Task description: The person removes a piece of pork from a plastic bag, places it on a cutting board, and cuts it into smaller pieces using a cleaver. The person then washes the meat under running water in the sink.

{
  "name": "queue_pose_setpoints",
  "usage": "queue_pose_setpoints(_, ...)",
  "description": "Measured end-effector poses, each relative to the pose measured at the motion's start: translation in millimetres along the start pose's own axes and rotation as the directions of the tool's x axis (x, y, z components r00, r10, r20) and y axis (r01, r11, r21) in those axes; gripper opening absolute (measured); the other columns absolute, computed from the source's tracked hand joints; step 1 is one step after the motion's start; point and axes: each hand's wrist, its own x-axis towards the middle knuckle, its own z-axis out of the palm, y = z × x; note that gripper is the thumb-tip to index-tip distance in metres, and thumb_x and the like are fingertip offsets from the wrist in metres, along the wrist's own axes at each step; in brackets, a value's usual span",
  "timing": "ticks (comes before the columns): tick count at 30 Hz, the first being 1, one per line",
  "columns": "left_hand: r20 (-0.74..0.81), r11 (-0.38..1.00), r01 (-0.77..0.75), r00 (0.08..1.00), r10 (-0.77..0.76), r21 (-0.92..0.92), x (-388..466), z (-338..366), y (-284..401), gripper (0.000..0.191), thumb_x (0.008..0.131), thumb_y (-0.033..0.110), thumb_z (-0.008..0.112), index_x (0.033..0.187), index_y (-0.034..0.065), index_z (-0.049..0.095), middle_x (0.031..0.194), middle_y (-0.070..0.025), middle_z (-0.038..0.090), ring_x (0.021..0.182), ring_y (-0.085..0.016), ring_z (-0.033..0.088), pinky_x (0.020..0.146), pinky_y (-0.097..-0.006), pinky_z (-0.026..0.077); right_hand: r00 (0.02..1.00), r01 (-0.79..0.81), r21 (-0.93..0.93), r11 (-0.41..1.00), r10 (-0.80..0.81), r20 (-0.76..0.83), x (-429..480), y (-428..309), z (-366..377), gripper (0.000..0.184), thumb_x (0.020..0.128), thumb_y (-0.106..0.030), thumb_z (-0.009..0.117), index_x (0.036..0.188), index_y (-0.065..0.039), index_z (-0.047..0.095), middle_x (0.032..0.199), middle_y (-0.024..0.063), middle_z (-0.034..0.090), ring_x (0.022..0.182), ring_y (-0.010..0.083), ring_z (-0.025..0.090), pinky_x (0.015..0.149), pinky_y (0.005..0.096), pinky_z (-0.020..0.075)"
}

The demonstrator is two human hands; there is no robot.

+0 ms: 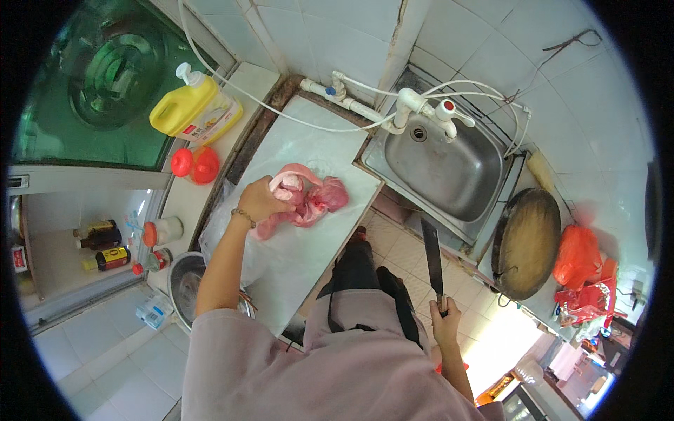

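Note:
A piece of raw meat (pixel 327 196) with pink flesh and pale fat lies on the white countertop (pixel 295 266). My left hand (pixel 263 200), with a beaded bracelet at the wrist, grips the left part of this meat; its fingertips are partly hidden by the folds. Away from the counter, over the tiled floor, my right hand (pixel 446 316) is closed round the handle of a cleaver (pixel 432 258), its dark blade pointing toward the sink. A clear plastic bag (pixel 218 226) lies crumpled by the counter's left edge, close to my left forearm.
Beyond the counter's right corner is a steel sink (pixel 447 168) with a white faucet (pixel 416 105). A round wooden cutting board (pixel 526 244) and a red plastic bag (pixel 576 257) are at the right. On the left ledge stand a yellow jug (pixel 195 113) and jars; a metal basin (pixel 187 287) sits below.

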Motion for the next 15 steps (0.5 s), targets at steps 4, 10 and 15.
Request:
queue_pose_setpoints(4, -0.041, 0.999, -0.031, 0.999, 0.031, -0.013, -27, -31, 38, 0.062, 0.053, 0.035, 0.085, 0.098, 0.0007, 0.061, 0.094, -0.0163, 0.066, 0.086, -0.026, 0.064, 0.077, -0.0344, 0.050, 1.000, -0.002, 0.090, 0.996, 0.002, 0.003, 2, 7, -1, 0.023, 0.082, -0.014, 0.066, 0.072, -0.001, 0.051, 0.055, -0.0003, 0.036, 0.054, 0.0071, 0.034, 0.047, 0.0271, 0.0300)
queue_pose_setpoints(10, -0.017, 0.854, -0.210, 0.973, 0.230, -0.476, -67, -61, 110, 0.058, 0.063, 0.016, 0.083, 0.113, 0.0002, 0.059, 0.101, -0.0050, 0.065, 0.090, -0.011, 0.058, 0.081, -0.0284, 0.049, 0.997, 0.071, 0.093, 0.993, -0.070, -0.011, 6, 18, -16, 0.023, 0.082, -0.016, 0.067, 0.074, -0.001, 0.052, 0.057, 0.0021, 0.039, 0.055, 0.0089, 0.036, 0.049, 0.0276, 0.0326)
queue_pose_setpoints(15, 0.085, 0.760, -0.162, 0.958, 0.274, -0.629, -101, -60, 194, 0.049, 0.066, 0.009, 0.081, 0.110, 0.0004, 0.060, 0.100, -0.0036, 0.064, 0.090, -0.010, 0.058, 0.079, -0.0277, 0.049, 0.985, 0.156, 0.129, 0.979, -0.144, -0.096, 8, 42, -43, 0.023, 0.081, -0.021, 0.068, 0.084, 0.000, 0.059, 0.063, 0.0113, 0.057, 0.059, 0.0154, 0.054, 0.057, 0.0310, 0.0439)
